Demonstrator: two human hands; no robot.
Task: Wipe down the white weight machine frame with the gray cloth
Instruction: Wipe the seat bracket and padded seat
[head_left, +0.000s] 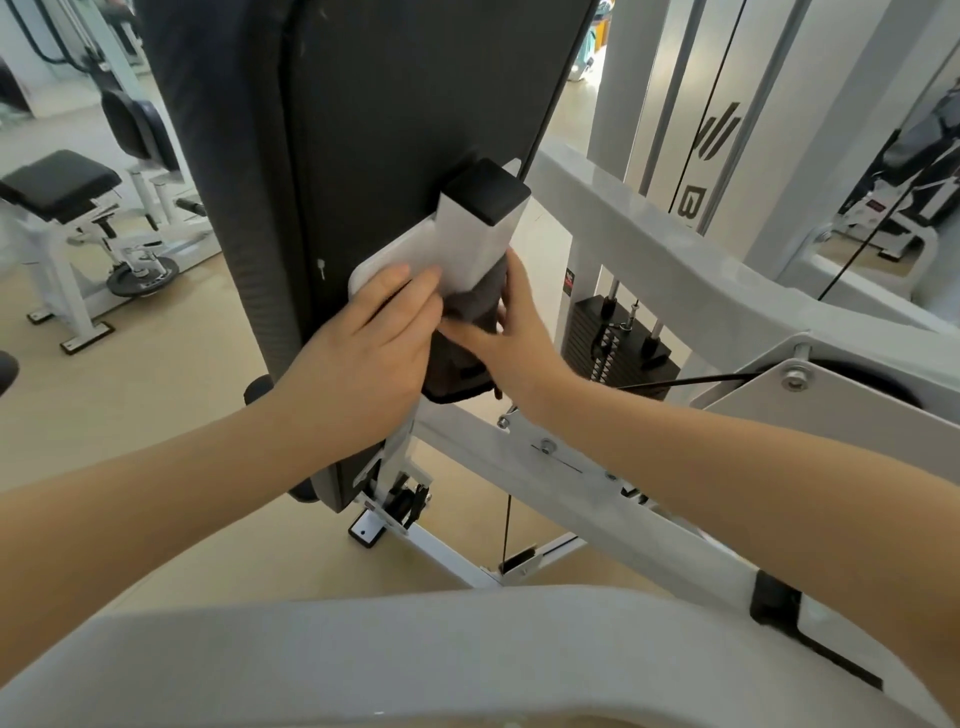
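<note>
A: Identify the supporting surface.

B: A beige floor (156, 395). It carries the white weight machine frame (649, 249), whose base rail (447, 556) lies directly on it.

A: Other equipment on the floor?

B: A second white machine (78, 249), at left and well apart, stands on flat feet. A weight plate (143, 273) sits low on it.
</note>
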